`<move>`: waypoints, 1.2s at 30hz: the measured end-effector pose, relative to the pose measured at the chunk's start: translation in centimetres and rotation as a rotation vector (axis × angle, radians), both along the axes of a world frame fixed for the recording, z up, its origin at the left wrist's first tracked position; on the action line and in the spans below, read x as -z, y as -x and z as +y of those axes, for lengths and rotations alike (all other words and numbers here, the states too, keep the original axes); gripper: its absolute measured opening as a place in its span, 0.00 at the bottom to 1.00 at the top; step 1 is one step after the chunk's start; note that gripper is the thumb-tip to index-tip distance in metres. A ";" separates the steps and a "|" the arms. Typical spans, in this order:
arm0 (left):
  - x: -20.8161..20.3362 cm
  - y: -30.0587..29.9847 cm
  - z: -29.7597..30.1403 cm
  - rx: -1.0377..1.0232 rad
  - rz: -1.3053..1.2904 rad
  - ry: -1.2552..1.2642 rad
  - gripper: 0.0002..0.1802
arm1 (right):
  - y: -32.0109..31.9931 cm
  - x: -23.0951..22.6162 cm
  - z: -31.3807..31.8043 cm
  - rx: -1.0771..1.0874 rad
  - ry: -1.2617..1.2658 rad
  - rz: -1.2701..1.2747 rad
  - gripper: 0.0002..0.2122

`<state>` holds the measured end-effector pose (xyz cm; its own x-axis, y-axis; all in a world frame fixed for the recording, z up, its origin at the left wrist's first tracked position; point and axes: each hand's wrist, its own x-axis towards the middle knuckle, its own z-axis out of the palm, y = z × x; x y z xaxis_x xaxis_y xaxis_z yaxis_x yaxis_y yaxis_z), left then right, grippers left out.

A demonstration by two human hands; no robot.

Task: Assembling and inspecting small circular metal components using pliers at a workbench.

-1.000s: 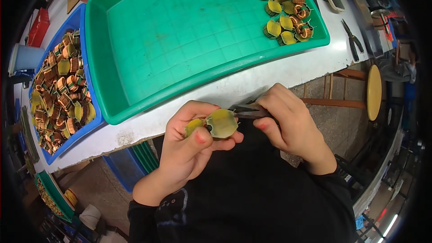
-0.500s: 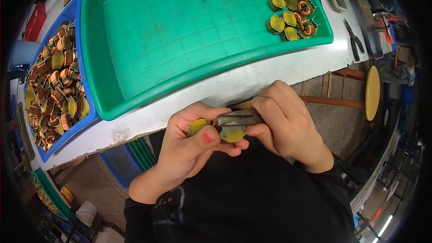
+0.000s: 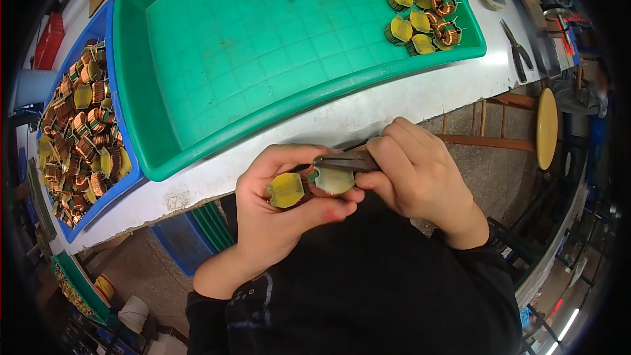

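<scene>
The coil sits in the left hand, held by curled fingers, just beside a second coil. The right hand pinches a dark tool across the coil's top.

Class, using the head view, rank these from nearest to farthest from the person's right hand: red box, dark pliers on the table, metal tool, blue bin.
1. Metal tool: gripped in the right hand.
2. Dark pliers: up and to the right.
3. Blue bin: well to the left.
4. Red box: upper left, beyond the blue bin.
</scene>
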<state>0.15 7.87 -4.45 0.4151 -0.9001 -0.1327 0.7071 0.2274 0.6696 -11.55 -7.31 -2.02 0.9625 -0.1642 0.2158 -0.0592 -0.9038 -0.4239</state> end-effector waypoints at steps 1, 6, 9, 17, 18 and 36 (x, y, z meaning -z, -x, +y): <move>0.1 -0.1 0.0 0.002 -0.103 -0.008 0.20 | 0.0 0.1 0.0 0.005 0.000 0.005 0.15; 0.0 0.7 -0.1 -0.093 -0.100 -0.009 0.23 | -0.1 0.4 0.0 0.017 0.143 -0.092 0.14; 0.1 0.4 -0.3 -0.068 -0.091 -0.033 0.23 | -0.3 0.5 -0.3 0.024 0.139 -0.076 0.14; 0.0 -0.5 -0.5 -0.045 -0.014 0.020 0.22 | -0.3 0.0 -0.1 0.146 -0.295 -0.084 0.11; -0.2 -0.4 -0.6 -0.057 0.010 0.011 0.22 | 0.1 0.0 -0.4 0.129 -0.298 -0.080 0.11; 0.1 -0.6 0.0 -0.045 -0.222 -0.115 0.23 | 0.0 0.1 -0.5 -0.060 -0.007 -0.090 0.14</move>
